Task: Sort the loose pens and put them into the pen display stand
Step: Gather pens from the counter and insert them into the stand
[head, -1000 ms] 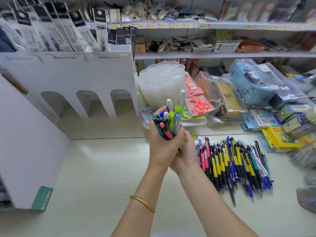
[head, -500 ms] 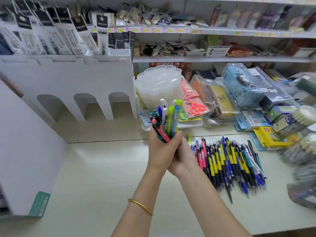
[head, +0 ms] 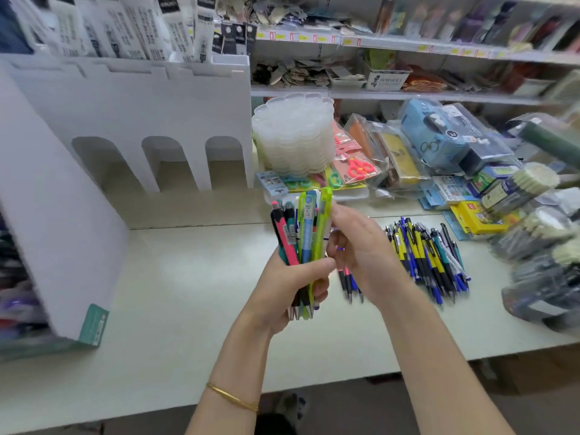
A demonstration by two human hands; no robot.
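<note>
**A:** What is the left hand [head: 292, 287] doing, low in the middle of the frame?

**B:** Its fingers and thumb are wrapped round a bundle of pens [head: 306, 227]. The pens stand upright with their tips down, probably so the ends line up and the kinds can be compared.

**A:** And the right hand [head: 361, 246]?

**B:** It is just right of the bundle with its fingers half curled, one fingertip against the tall green pen [head: 323, 221]. It is blurred, so I cannot tell whether it pinches that pen or only steadies it.

**A:** Where are the other pens?

**B:** A pile of loose pens [head: 423, 252] lies on the table [head: 188, 293], right of centre. They are roughly parallel and close to the right hand, handy for the next gather.

**A:** And where do they go?

**B:** I'd say into the white pen display stand [head: 150, 98], upper left, well apart from both hands. None of the bundle is in it yet.
</note>
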